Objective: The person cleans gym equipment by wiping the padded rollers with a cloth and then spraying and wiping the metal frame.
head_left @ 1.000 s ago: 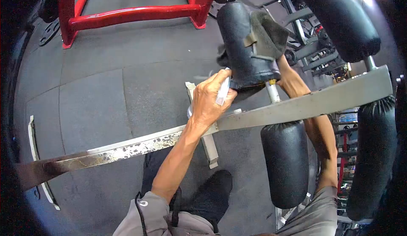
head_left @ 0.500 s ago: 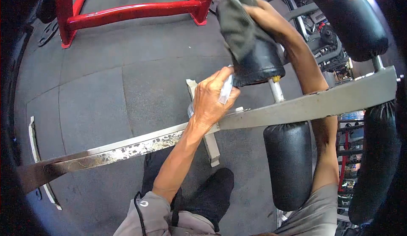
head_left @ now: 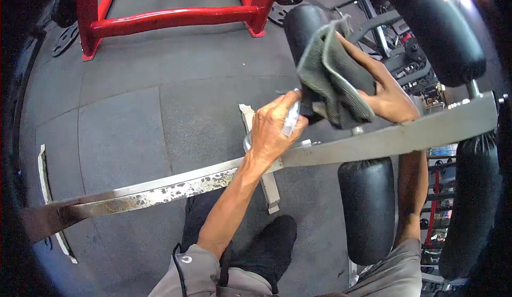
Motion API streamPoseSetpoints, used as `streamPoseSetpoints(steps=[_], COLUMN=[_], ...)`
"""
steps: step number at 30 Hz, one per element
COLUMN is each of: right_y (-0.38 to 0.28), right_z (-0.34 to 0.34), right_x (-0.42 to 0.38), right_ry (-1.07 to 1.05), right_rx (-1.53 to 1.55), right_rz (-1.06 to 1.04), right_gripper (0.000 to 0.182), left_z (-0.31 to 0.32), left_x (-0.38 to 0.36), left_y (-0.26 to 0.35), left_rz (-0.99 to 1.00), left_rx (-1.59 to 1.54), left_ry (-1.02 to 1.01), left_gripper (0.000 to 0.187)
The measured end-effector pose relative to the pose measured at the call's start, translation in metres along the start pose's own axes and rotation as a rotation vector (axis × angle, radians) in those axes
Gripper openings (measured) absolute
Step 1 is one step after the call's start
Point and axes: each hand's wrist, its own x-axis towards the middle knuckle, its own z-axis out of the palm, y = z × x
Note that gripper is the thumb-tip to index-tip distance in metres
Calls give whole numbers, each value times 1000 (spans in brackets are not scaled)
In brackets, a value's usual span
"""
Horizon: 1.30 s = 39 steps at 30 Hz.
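Observation:
My left hand (head_left: 274,126) is closed around a clear spray bottle (head_left: 291,120), mostly hidden by my fingers, just above the grey metal beam (head_left: 373,143). On the far side of the beam, my right hand (head_left: 381,91) grips a dark grey cloth (head_left: 336,73) and presses it on the lower part of a black padded roller (head_left: 306,27). The cloth hides much of that roller. My right forearm passes beneath the beam. Below it hangs another black roller (head_left: 366,211), beside that arm.
A red metal frame (head_left: 176,17) stands on the dark floor tiles at the top left. More black rollers (head_left: 434,27) (head_left: 469,206) flank the beam's right end. Weight plates (head_left: 65,42) lie at the upper left. Gym machines and racks line the right.
My right hand and the cloth have moved down the roller toward the beam, uncovering its upper end. My left hand still holds the bottle in nearly the same place.

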Motion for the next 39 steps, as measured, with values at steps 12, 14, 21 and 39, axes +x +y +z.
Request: streamPoseSetpoints(steps=[12,14,21,39], right_y=[78,97,96,88], right_z=[-24,-27,5,33], right_x=[134,124,-17,-178], right_ry=[21,8,185,537], right_rx=[593,903,838,160], right_rz=[277,334,347,497], right_gripper=[45,42,37,27], left_z=[2,3,3,3], left_x=[-1,-3,-3,-7], left_y=[-1,0,2,10], left_rz=[48,50,7,33], left_rx=[21,16,15,105], left_ry=[19,21,6,0], left_gripper=[34,34,34,35])
